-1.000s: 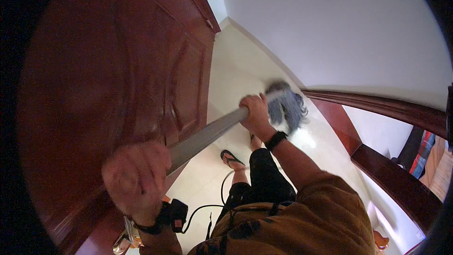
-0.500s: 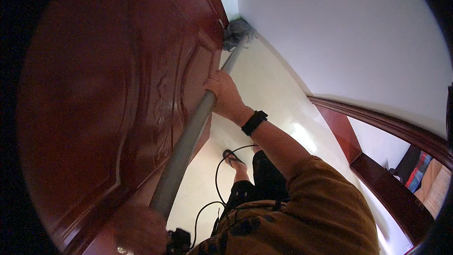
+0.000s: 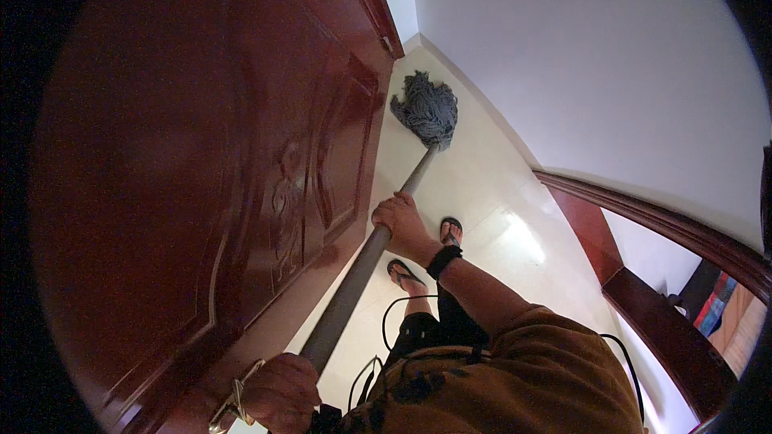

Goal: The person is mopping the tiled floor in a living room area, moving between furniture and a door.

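A mop with a grey handle [image 3: 354, 281] slants from the lower left up to its dark grey string head [image 3: 430, 110], which lies on the pale tiled floor. My right hand [image 3: 402, 223] wraps round the middle of the handle, a black band on its wrist. Lower left, my left hand [image 3: 281, 390] grips the handle's upper end. Close beside that hand is a metal door handle [image 3: 235, 402] on the dark red wooden door [image 3: 265, 137]; whether they touch I cannot tell.
A white wall [image 3: 595, 64] rises on the right, meeting the glossy floor [image 3: 490, 185]. Farther right, a dark red door frame [image 3: 667, 221] opens onto another room with coloured fabric. My sandalled feet [image 3: 406, 275] stand below, with a black cable [image 3: 386, 323] near my legs.
The mop head has moved back from the corner by the door's edge, toward me, and lies more spread out. Both hands have shifted down and slightly right in the view, still on the mop handle.
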{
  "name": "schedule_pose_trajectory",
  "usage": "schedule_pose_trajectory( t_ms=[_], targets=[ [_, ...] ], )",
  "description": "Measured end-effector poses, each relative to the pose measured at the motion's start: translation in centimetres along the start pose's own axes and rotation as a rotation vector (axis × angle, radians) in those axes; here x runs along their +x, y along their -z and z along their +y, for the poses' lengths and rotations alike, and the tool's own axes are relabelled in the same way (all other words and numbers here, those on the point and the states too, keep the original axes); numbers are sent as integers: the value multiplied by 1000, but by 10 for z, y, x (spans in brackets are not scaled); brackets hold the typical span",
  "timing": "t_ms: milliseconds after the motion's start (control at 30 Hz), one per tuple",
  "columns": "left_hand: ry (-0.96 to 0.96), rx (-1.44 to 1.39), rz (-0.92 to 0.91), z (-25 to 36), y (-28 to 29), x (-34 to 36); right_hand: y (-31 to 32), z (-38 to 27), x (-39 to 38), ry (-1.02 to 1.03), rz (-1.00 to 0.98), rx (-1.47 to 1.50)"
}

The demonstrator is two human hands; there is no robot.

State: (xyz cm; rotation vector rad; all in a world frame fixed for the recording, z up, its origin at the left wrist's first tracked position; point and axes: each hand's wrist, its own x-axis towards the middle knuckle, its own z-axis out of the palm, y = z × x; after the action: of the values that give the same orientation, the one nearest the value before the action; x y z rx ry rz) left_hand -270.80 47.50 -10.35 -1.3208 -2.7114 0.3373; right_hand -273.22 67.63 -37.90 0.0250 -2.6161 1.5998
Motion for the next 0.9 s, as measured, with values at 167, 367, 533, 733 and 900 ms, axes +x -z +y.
schedule_pose_trajectory(
  t_ms=[167,367,533,733,900],
  targets=[
    [-83,414,48,6,-23,4,-5,22,25,-131,-42,-308],
    [-1,-1598,311,41,-62,80,32,83,85,26,40,-363],
    [163,-1471,144,42,-20,103,70,49,88,93,123,-124],
    [292,-1465,142,48,42,86,26,23,45,168,290,81],
    [239,-1552,330,53,54,26,8,-35,-18,113,277,195]
  ],
)
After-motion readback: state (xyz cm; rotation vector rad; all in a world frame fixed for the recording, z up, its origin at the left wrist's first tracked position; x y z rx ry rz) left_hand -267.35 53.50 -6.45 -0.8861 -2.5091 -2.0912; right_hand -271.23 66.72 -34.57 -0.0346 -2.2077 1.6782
